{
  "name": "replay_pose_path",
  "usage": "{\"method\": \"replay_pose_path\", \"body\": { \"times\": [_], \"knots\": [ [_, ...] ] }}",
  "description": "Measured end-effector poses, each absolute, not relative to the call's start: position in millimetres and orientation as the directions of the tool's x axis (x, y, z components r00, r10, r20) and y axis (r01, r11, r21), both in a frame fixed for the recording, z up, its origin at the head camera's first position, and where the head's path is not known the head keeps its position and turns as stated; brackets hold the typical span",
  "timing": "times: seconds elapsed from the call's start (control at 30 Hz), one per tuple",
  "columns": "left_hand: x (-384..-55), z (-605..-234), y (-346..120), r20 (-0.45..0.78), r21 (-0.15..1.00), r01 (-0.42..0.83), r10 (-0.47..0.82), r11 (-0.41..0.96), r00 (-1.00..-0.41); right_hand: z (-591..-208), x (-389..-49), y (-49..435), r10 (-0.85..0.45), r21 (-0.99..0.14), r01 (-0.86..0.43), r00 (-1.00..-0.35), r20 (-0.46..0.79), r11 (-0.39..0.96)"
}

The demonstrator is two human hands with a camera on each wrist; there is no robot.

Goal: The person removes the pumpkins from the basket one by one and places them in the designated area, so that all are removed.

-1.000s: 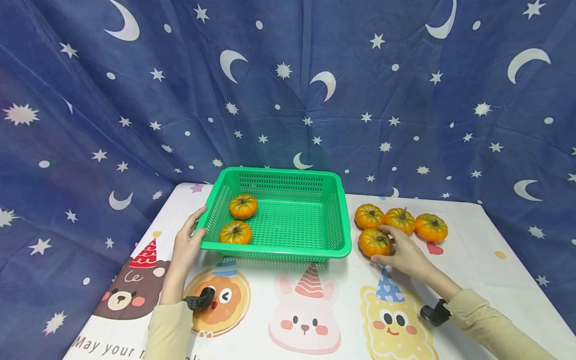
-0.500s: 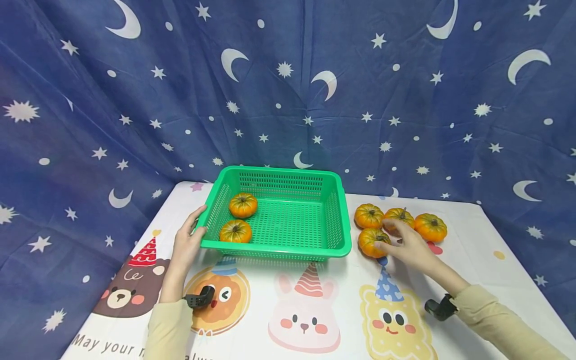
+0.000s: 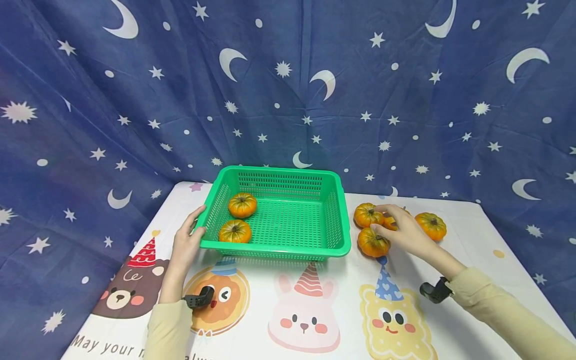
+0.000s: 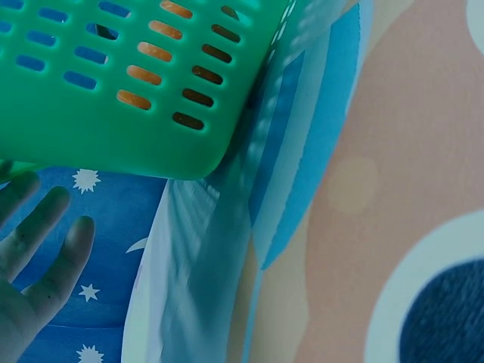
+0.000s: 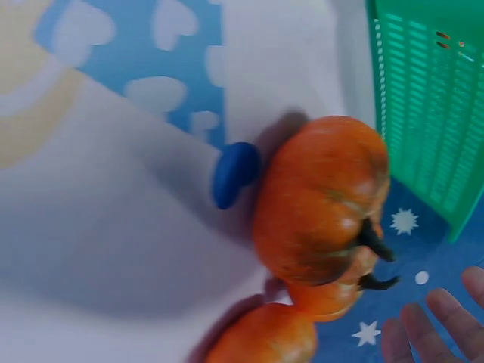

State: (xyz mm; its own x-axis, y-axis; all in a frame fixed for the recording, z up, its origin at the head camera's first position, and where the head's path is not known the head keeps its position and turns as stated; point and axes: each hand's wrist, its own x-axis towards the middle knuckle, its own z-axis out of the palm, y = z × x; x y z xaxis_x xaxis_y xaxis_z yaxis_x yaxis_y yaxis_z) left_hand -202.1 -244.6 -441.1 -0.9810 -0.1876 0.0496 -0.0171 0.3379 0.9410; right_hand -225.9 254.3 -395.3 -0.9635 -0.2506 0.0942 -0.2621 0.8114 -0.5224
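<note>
My left hand (image 3: 186,242) rests against the left rim of a green plastic basket (image 3: 288,252). Its fingers look fairly straight and spread beside the basket wall (image 4: 113,140) in the left wrist view. Inside, at the left end, sit two small orange pumpkins, one farther back (image 3: 242,205) and one nearer (image 3: 235,232). Over on the right, my right hand (image 3: 402,232) hovers with parted fingers above a pumpkin group: a front one (image 3: 373,244), a back-left one (image 3: 367,215), and a middle one (image 3: 389,222) partly hidden by the hand. The right wrist view shows fingers (image 5: 427,333) apart from the pumpkins.
Another pumpkin (image 3: 430,226) lies at the right of the group. A white tablecloth (image 3: 342,305) with cartoon prints covers the table. Behind it hangs a blue curtain (image 3: 279,130) with moons and stars, close to the basket's far side.
My right hand has come off the front pumpkin and shifted back over the rear pumpkins. The pumpkins stay about where they were. My left hand keeps its place at the basket.
</note>
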Motion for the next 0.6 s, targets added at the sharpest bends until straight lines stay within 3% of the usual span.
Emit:
{"method": "replay_pose_path", "body": {
  "times": [0.6],
  "knots": [
    [-202.7, -442.0, -245.4, 0.050, 0.944, -0.014, -0.183, 0.329, -0.982, -362.1, -246.1, 210.9, -0.346, -0.508, -0.360, -0.930, 0.126, 0.783]
  ]
}}
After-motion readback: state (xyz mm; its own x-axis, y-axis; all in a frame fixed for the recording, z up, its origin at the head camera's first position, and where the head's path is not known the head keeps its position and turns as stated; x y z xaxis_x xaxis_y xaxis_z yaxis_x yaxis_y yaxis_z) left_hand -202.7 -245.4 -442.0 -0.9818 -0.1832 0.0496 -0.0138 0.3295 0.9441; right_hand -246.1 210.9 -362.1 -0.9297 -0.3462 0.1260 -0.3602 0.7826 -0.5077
